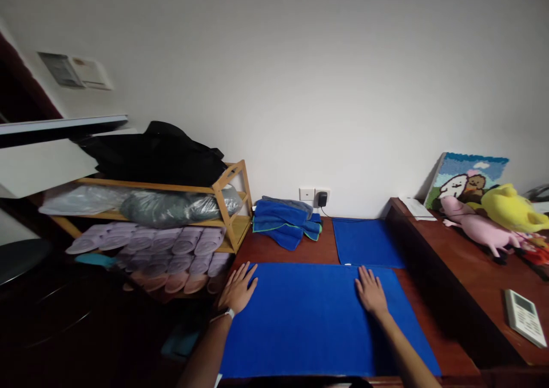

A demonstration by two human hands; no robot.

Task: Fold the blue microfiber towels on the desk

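Observation:
A large blue towel (pixel 306 319) lies spread flat across the brown wooden table in front of me. My left hand (pixel 238 290) rests palm down at its far left corner, fingers spread, with a band at the wrist. On the far edge, toward the right, my right hand (pixel 371 292) lies flat with its fingers stretched out. Neither hand grips anything. Just beyond the right hand, a smaller folded blue towel (pixel 366 242) lies on the table. Behind the left hand sits a crumpled pile of blue and grey towels (pixel 285 219) with green edging.
A wooden rack (pixel 231 205) with slippers (pixel 171 242) and a black bag (pixel 158 156) stands on the left. On the higher surface to the right are plush toys (pixel 484 228), a picture (pixel 469 176) and a white calculator-like device (pixel 525 316). A plug (pixel 322 198) sits in the wall.

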